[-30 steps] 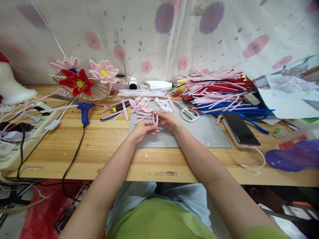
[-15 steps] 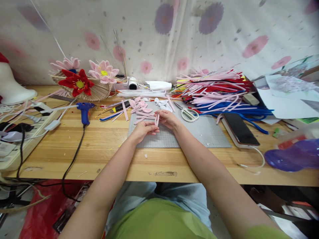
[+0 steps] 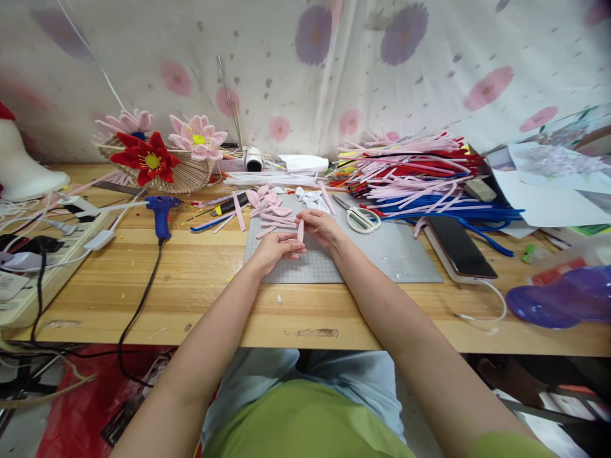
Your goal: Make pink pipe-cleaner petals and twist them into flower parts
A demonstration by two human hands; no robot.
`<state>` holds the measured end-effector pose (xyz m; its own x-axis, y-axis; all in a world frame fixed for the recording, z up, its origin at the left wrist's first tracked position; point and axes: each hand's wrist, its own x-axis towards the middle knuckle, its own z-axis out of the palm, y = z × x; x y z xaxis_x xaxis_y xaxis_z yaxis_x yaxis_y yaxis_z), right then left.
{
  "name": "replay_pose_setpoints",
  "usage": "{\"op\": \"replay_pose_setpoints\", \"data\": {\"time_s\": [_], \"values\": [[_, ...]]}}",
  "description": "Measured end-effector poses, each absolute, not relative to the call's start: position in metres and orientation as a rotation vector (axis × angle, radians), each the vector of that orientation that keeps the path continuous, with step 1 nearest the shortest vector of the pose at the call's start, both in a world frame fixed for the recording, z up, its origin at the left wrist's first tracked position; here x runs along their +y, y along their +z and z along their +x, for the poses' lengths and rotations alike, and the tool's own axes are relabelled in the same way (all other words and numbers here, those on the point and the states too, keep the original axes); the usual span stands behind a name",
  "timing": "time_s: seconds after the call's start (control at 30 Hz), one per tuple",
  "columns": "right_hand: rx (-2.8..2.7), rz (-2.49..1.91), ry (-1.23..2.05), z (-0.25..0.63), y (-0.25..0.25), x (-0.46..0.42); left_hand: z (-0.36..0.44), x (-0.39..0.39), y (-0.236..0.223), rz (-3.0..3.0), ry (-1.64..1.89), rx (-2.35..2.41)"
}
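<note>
Between my two hands, above the grey cutting mat [image 3: 377, 261], is a short pink pipe cleaner [image 3: 300, 231], bent double with its strands close together. My left hand [image 3: 277, 249] pinches its lower end, while my right hand [image 3: 319, 224] grips the upper end between thumb and fingers. Several cut pink pipe cleaners [image 3: 274, 226] lie on the mat just beyond my left hand. Behind them sit pink petal shapes [image 3: 270, 205], and white petal shapes [image 3: 312, 200] rest a little to the right. Scissors [image 3: 361, 219] with white handles lie past my right hand.
A blue glue gun [image 3: 163, 215] stands at left, its black cord running off the table edge. Behind it are a red flower [image 3: 151, 159] and pink flowers [image 3: 198, 138]. A large pile of pipe cleaners [image 3: 410, 165] fills the back right, near a phone [image 3: 461, 247].
The pink pipe cleaner's two strands, visibly apart before, now look closed together into one narrow shape. My hands have stayed in nearly the same place.
</note>
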<state>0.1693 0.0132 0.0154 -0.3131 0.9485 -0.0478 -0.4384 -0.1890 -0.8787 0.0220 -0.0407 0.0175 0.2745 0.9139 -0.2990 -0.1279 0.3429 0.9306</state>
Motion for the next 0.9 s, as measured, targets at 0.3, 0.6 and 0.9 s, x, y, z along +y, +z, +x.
{"op": "replay_pose_setpoints", "data": {"time_s": [0.3, 0.6, 0.9], "values": [[-1.018, -0.780, 1.561, 0.1643, 0.0170, 0.0136, 0.0214, -0.0407, 0.0185, 0.929, 0.895, 0.959], [-1.022, -0.703, 1.693, 0.1620, 0.0165, 0.0106, 0.0219, -0.0380, 0.0187, 0.910, 0.976, 1.048], [-0.989, -0.675, 1.599, 0.1633, 0.0110, 0.0117, 0.0247, -0.0373, 0.0203, 1.046, 1.003, 1.101]]}}
